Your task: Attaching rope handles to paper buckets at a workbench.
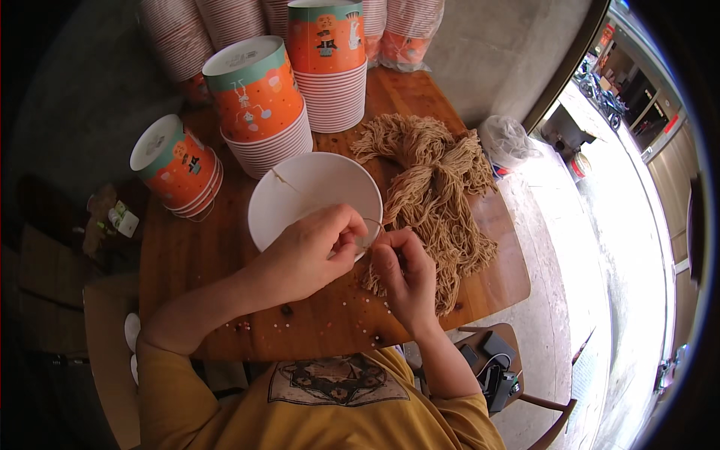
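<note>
A white paper bucket (315, 184) sits on the wooden table with its open mouth toward me. A thin tan cord (285, 182) hangs inside its far left wall, and a loop of cord shows at the right rim. My left hand (319, 244) reaches over the mouth, its fingers pinched at the near right rim. Just right of the rim, my right hand (407, 274) is closed, thumb and forefinger pinching the cord. The left fingertips meet the cord too, partly hidden by the hand. A big bundle of tan cords (442, 187) lies beside my right hand.
Upside-down stacks of orange and green printed buckets (259, 105) stand at the back, with a shorter stack (176, 169) at left. Small coloured bits are scattered along the table's near edge (315, 330). A wooden chair (502, 341) bearing dark devices stands at lower right.
</note>
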Available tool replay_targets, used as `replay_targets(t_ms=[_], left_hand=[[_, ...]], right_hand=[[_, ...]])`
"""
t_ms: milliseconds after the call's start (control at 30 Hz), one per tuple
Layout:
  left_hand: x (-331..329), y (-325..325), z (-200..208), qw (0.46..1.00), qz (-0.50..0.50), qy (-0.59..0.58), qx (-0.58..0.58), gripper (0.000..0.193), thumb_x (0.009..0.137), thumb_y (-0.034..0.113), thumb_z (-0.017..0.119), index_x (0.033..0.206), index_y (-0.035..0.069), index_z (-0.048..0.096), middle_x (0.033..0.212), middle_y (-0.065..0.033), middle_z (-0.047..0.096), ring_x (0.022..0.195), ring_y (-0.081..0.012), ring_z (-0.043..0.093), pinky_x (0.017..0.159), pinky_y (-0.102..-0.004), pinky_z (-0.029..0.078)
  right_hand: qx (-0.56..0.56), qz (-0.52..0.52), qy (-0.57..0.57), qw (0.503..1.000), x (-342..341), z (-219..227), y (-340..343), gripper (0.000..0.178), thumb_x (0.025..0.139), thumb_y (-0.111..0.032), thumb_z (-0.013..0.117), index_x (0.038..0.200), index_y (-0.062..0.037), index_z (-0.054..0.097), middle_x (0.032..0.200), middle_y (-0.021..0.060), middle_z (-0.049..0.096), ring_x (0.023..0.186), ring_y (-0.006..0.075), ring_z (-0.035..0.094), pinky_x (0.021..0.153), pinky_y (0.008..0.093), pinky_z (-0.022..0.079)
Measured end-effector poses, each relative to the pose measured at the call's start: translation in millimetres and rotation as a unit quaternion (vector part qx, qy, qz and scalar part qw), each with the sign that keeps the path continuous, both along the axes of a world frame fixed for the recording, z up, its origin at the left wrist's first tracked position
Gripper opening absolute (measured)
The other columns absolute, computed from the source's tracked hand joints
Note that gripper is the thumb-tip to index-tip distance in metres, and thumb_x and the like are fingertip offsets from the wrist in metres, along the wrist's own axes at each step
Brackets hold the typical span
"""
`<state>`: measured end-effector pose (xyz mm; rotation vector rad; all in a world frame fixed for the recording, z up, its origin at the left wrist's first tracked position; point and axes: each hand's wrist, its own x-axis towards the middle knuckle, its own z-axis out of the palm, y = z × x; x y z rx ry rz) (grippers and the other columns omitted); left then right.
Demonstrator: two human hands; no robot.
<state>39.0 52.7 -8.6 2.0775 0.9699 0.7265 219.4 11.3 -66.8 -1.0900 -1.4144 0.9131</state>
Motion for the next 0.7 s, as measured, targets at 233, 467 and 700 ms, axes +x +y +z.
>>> replay_targets(t_ms=[233,467,700], left_hand=[[1,0,2,0.995,-0.004,0.042,0.087,0.009,0.083,-0.005,0.059,0.089,0.000,0.054,0.087,-0.0074,0.054,0.074,-0.0165,0.058,0.066,-0.0293,0.049],[1,1,3,0.999,-0.005,0.016,0.035,0.008,0.086,-0.002,0.060,0.090,0.001,0.054,0.088,-0.0062,0.054,0.075,-0.0144,0.058,0.067,-0.0276,0.049],[1,-1,3,1.000,0.008,0.002,-0.006,0.007,0.089,0.001,0.060,0.091,0.000,0.054,0.089,-0.0052,0.055,0.075,-0.0109,0.057,0.066,-0.0259,0.048]], right_hand=[[0.011,0.024,-0.060,0.998,4,4,-4,0.009,0.098,-0.010,0.055,0.101,-0.0012,0.052,0.082,0.0082,0.060,0.064,0.0130,0.058,0.060,0.0266,0.049],[0.044,-0.003,-0.064,0.997,4,10,-6,0.021,0.091,-0.011,0.065,0.107,-0.0034,0.053,0.079,0.0059,0.058,0.064,0.0147,0.059,0.058,0.0283,0.048],[0.203,-0.069,-0.244,0.946,4,17,2,0.023,0.079,-0.010,0.075,0.096,-0.0080,0.060,0.073,0.0044,0.054,0.063,0.0213,0.057,0.054,0.0338,0.047]])
